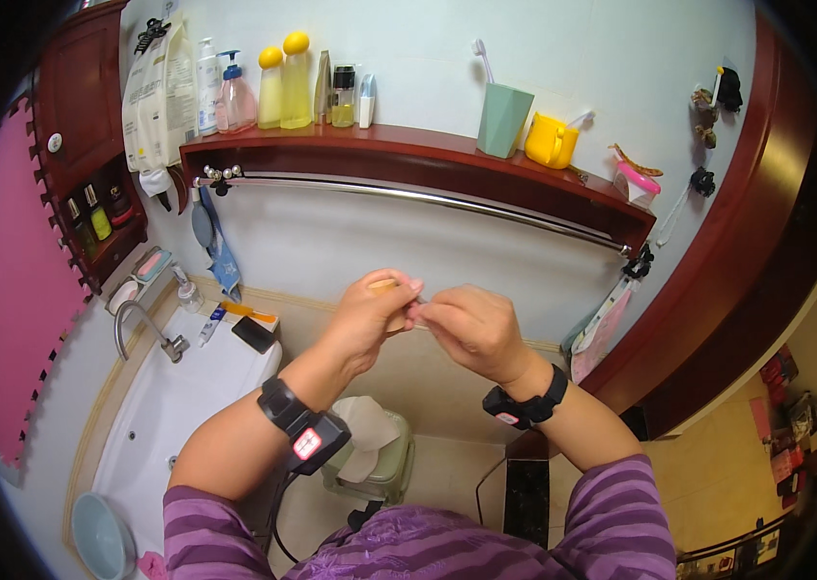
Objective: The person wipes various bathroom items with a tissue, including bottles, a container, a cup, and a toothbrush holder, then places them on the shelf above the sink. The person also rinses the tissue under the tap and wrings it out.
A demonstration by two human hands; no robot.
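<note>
My left hand [361, 319] is curled around a small yellowish-tan object [382, 286], mostly hidden by the palm and fingers. Its exact kind cannot be made out. Close on the right, my right hand [479, 330] has its thumb and fingertips pinched together, almost touching the left fingertips. Something thin and dark shows between the two hands, too small to name. Both hands are raised in front of the wall, below the chrome towel rail [408, 190]. Each wrist wears a black strap with a small box on it.
Left lies a white washbasin [155, 391] with a tap [169, 344], a black phone [254, 334] and a toothpaste tube [211, 325]. Above runs a red-brown shelf [394, 145] of bottles and cups. Below stands a pale green bin [397, 464]; a light blue bowl [100, 536] is lower left.
</note>
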